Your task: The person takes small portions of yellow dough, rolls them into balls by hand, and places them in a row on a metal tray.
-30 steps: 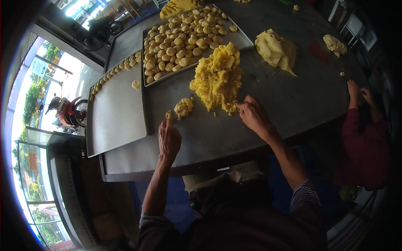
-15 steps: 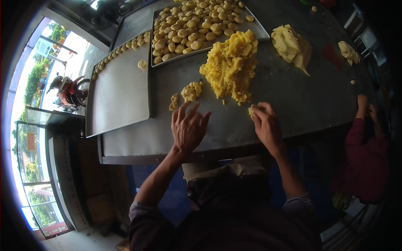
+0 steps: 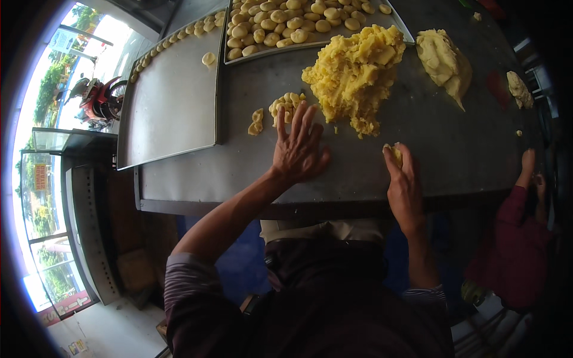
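Observation:
My left hand [image 3: 298,146] is open, fingers spread, reaching toward a cluster of small pale dough pieces [image 3: 279,105], with its fingertips at the near edge. A flattened dough piece [image 3: 256,122] lies left of them. My right hand [image 3: 403,182] is closed on a small yellow lump [image 3: 396,153] over the steel table [image 3: 346,173]. Beyond both hands stands a big crumbly yellow mound [image 3: 352,71]; a smoother pale dough mass [image 3: 441,65] sits to its right.
At left, a metal tray [image 3: 167,119] has a row of dough rounds along its far edge. A second tray [image 3: 409,37] at the back holds several rounds. Another person [image 3: 516,250] in maroon works at the right, near a small dough lump [image 3: 518,89]. A motorbike [image 3: 98,101] stands outside.
My left hand has opened from a pinch beside the flattened piece and moved toward the cluster. My right hand has pulled away from the mound with a small lump. The view has shifted.

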`<state>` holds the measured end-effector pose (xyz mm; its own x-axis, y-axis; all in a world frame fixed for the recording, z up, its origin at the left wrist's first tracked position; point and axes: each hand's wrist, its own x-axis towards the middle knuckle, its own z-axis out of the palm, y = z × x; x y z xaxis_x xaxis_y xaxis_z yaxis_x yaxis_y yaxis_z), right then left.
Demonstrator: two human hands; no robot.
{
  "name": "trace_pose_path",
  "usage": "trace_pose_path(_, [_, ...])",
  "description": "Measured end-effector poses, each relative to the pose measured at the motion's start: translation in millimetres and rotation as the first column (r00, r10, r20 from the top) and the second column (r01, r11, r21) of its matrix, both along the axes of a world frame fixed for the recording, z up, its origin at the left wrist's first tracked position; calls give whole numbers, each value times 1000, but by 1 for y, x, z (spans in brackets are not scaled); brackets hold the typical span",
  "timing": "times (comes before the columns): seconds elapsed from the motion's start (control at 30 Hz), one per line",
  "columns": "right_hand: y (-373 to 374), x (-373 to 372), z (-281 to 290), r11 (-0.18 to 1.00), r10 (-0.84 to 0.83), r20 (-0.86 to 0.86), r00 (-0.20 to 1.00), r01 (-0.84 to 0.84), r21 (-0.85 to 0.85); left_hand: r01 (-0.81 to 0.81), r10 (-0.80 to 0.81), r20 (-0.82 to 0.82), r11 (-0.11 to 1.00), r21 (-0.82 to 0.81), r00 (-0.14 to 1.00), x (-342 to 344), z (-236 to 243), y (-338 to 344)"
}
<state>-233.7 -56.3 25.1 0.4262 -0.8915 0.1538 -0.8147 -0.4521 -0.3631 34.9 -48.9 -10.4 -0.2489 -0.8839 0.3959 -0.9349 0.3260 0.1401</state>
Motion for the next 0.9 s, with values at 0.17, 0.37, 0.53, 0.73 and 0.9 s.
trace_pose_path(0.17, [9,5,8,986,78,177,981,-102,132,-127,127,-9,981,-149,992,3,-6,6])
trace_pose_path(0.37, [-35,-13,14,996,-37,345,938,7,88,-321,318,84,947,24,944,-9,-7,16])
trace_pose_path(0.53, [-82,-26,-18,992,26,267,963,10,-129,-366,367,57,930,-20,929,-22,9,43])
trace_pose_path(0.73, [-14,5,-1,991,125,16,992,-124,-47,-419,482,-134,844,334,866,-20,17,89])
trace_pose_path(0.9, [10,3,1,994,64,127,990,-74,75,-326,569,-684,822,466,456,-31,16,70])
